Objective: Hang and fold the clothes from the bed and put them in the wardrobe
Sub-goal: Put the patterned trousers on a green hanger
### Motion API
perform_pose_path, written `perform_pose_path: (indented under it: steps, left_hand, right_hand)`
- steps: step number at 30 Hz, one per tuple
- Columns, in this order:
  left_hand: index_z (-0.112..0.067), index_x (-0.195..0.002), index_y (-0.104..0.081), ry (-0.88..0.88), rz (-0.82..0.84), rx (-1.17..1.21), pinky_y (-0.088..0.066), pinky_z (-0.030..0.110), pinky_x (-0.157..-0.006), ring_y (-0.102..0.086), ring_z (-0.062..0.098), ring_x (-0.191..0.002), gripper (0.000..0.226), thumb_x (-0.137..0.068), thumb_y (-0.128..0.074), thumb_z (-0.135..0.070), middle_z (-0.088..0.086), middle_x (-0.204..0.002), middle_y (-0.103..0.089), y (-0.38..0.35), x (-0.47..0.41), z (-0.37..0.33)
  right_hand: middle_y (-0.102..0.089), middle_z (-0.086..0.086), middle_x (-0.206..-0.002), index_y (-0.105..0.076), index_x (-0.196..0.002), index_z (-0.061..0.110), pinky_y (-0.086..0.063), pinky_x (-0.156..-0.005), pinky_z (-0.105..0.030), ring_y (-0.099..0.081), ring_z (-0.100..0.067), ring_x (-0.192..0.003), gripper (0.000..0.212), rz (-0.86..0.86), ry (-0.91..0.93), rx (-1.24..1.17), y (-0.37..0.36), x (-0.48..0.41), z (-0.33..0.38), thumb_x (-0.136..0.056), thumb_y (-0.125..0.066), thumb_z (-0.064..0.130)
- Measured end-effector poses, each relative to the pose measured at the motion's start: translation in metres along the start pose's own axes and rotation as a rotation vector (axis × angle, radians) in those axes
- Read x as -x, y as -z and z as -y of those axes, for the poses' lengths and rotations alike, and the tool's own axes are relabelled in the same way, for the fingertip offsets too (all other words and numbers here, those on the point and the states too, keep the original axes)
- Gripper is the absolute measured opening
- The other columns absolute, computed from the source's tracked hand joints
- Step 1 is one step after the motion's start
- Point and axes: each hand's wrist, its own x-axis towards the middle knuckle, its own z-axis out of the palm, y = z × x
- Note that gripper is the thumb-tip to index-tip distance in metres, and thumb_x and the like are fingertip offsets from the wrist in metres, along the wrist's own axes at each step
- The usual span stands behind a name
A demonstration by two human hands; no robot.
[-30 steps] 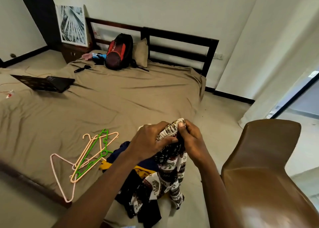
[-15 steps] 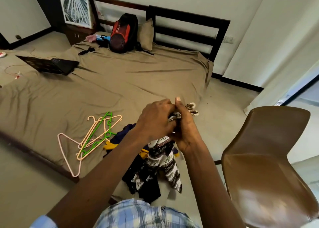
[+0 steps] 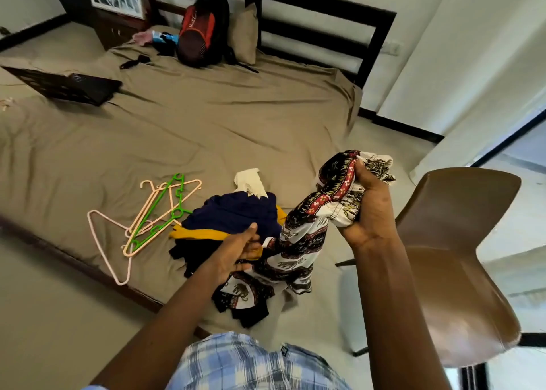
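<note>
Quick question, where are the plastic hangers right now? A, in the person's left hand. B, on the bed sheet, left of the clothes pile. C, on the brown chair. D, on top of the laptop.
B: the hangers lie on the bed sheet, left of the clothes pile, while the left hand and right hand grip the patterned garment, not a hanger.

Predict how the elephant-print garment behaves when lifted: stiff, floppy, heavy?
Likely very floppy: the elephant-print garment bunches in the right hand and hangs limp below it. Probably light: that one hand holds the bunch up. Might drag the clothes pile, since its lower end lies against it.
</note>
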Motion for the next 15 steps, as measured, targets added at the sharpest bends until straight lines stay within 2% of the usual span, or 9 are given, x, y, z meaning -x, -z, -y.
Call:
perform_pose_path:
  steps: [2, 3, 6, 9, 12, 15]
  left_hand:
    - [-0.027, -0.127, -0.065, 0.054, 0.074, -0.008, -0.057, 0.040, -0.090, -0.065, 0.022, -0.117, 0.056, -0.090, -0.064, -0.069, 0.000, -0.126, -0.068, -0.015, -0.010, 0.012]
    - [-0.028, -0.124, -0.066, 0.064, 0.107, -0.011, -0.058, 0.040, -0.089, -0.063, 0.022, -0.118, 0.051, -0.089, -0.069, -0.065, -0.002, -0.125, -0.066, -0.022, -0.014, 0.015]
    - [-0.019, -0.097, -0.071, 0.023, 0.105, -0.011, -0.054, 0.039, -0.083, -0.063, 0.021, -0.103, 0.018, -0.096, -0.074, -0.036, 0.006, -0.112, -0.068, -0.040, -0.028, 0.021]
    - [-0.014, -0.092, -0.063, -0.068, -0.039, -0.022, -0.050, 0.034, -0.067, -0.057, 0.020, -0.086, 0.026, -0.102, -0.065, -0.037, 0.007, -0.095, -0.060, -0.038, -0.033, 0.011]
    - [-0.013, -0.077, -0.059, -0.167, -0.257, 0.015, -0.043, 0.032, -0.061, -0.052, 0.023, -0.070, 0.039, -0.104, -0.060, -0.041, 0.008, -0.074, -0.053, -0.021, -0.027, -0.023]
    - [-0.018, -0.076, -0.055, -0.291, -0.356, 0.225, -0.035, 0.018, -0.041, -0.047, 0.010, -0.045, 0.030, -0.105, -0.058, -0.026, 0.002, -0.067, -0.047, -0.004, 0.006, -0.086]
  right_hand:
    - [-0.065, -0.011, -0.100, -0.065, -0.112, 0.014, -0.050, -0.094, -0.048, -0.061, -0.030, -0.098, 0.024, 0.010, 0.006, -0.023, 0.006, -0.002, 0.003, -0.095, -0.066, 0.030]
    - [-0.064, -0.011, -0.102, -0.065, -0.113, 0.014, -0.048, -0.097, -0.050, -0.059, -0.031, -0.102, 0.024, -0.002, 0.009, -0.032, 0.009, -0.003, 0.005, -0.095, -0.067, 0.031]
    - [-0.065, -0.009, -0.098, -0.067, -0.103, 0.015, -0.051, -0.091, -0.045, -0.062, -0.027, -0.095, 0.016, 0.000, 0.024, -0.056, 0.013, -0.001, 0.013, -0.098, -0.064, 0.030]
    - [-0.067, -0.004, -0.091, -0.067, -0.096, 0.016, -0.057, -0.081, -0.039, -0.066, -0.021, -0.083, 0.015, -0.056, 0.062, -0.093, 0.021, 0.000, 0.024, -0.100, -0.061, 0.029]
    - [-0.069, -0.002, -0.084, -0.067, -0.093, 0.016, -0.062, -0.069, -0.037, -0.071, -0.020, -0.073, 0.015, -0.132, 0.073, -0.162, 0.027, -0.005, 0.038, -0.100, -0.061, 0.028]
    - [-0.071, -0.002, -0.072, -0.065, -0.085, 0.015, -0.060, -0.055, -0.034, -0.071, -0.019, -0.056, 0.020, -0.226, 0.053, -0.163, 0.034, -0.008, 0.054, -0.102, -0.057, 0.023]
